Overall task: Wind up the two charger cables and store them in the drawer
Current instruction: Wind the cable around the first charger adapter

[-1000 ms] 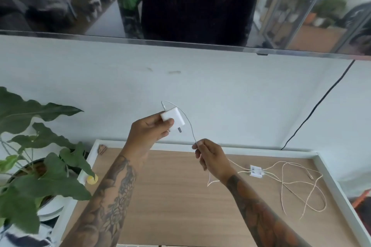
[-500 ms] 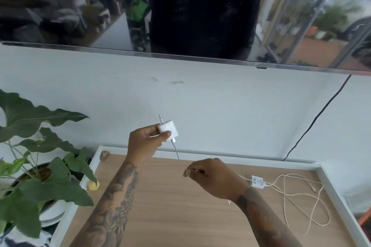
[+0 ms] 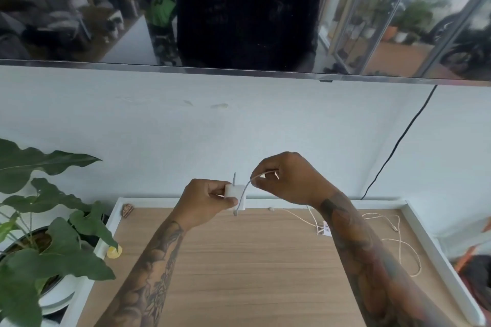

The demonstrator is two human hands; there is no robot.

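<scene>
Both hands grip: left hand [image 3: 210,200] clamps charger block [image 3: 236,195], right hand [image 3: 289,180] pinches its cable [image 3: 245,190]; no legible writing.

Bare wooden top [image 3: 233,268] lies open below the hands; loose cable [image 3: 398,244] clutters its right side.

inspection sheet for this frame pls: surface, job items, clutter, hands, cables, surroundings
Surface: wood tabletop with raised white rim.
Job's things: white charger block held up; second charger lies on tabletop; drawer not seen.
Clutter: small brown object at back-left corner.
Grippers: left hand grips block; right hand pinches its cable.
Cables: loose cream cable sprawls at right.
Surroundings: potted plant left; TV on wall; black cord hanging.
</scene>
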